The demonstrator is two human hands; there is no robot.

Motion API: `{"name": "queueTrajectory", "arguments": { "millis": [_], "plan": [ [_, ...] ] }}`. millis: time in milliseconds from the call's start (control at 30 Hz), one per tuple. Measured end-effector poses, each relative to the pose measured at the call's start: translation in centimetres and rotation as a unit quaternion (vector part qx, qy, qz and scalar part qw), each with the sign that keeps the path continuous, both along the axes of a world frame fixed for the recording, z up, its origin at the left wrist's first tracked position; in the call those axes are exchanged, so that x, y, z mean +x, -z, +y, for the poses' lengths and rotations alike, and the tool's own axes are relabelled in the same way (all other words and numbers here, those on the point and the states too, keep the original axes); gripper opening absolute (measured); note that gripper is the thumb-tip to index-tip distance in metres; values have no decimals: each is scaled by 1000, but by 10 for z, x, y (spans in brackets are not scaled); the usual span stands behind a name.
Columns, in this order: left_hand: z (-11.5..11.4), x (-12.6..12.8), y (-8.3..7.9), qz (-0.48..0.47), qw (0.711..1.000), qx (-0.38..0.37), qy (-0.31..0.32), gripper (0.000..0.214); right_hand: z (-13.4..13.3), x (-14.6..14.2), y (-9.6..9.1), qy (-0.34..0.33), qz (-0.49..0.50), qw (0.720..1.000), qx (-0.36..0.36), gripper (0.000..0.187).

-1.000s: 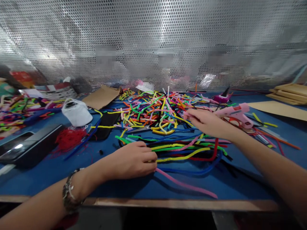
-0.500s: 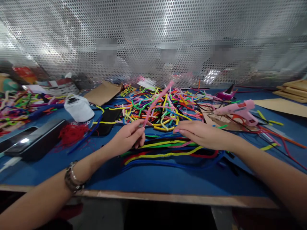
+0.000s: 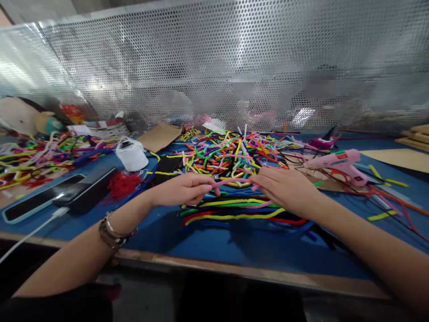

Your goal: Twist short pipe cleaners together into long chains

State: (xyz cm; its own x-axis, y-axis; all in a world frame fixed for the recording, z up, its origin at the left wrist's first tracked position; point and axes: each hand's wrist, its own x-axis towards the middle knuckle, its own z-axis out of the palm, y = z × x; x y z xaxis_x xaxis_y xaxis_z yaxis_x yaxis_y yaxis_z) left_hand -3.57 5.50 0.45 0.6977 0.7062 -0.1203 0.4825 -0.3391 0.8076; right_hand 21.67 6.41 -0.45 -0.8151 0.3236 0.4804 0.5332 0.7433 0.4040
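Pinching a slightly arched pink stem (image 3: 230, 182) between the left hand (image 3: 184, 189) and the right hand (image 3: 288, 188). Holding it above the counter (image 3: 150, 232), near the colourful pile (image 3: 209, 152) and the long stems (image 3: 231, 217).

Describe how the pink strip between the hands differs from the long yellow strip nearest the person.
The pink strip is held by the left hand and right hand; the yellow strip lies among other strips. The pink strip shows a short arch, the yellow strip a longer, gently bent length. Both are thin.
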Motion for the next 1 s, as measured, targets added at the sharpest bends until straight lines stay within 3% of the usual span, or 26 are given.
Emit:
{"name": "queueTrajectory", "arguments": {
  "millis": [100, 167, 300, 400, 467, 567, 800, 900, 1000],
  "plan": [
    [-1, -3, -7, 31, 999, 21, 24, 31, -3, -2, 1, 8, -17, 999, 50, 31],
    [-2, -2, -13, 64, 993, 101, 22, 30, -4, -2, 1, 10, -18, 998, 60, 27],
    [-5, 19, -21, 106, 939, 326, -11, 32, -4, -5, -4, 28, -29, 998, 46, 21],
    [-11, 46, -18, 105, 900, 424, -7, 42, -5, -11, -10, 32, -33, 998, 52, 20],
    [-16, 63, -14, 111, 877, 468, -13, 49, -6, -14, -14, 34, -27, 997, 57, 21],
    [-21, 79, -13, 173, 839, 509, -82, 50, -7, -16, -21, 46, -13, 998, 47, 19],
    [-32, 76, -29, 265, 747, 599, -115, 35, -16, -13, -30, -19, 44, 997, -58, 18],
    [-35, 71, -31, 259, 749, 595, -134, 34, -24, -15, -34, -33, 77, 991, -102, 19],
    [-31, 62, -29, 228, 792, 554, -115, 34, -30, -16, -33, -25, 82, 987, -139, 18]
  ]
}}
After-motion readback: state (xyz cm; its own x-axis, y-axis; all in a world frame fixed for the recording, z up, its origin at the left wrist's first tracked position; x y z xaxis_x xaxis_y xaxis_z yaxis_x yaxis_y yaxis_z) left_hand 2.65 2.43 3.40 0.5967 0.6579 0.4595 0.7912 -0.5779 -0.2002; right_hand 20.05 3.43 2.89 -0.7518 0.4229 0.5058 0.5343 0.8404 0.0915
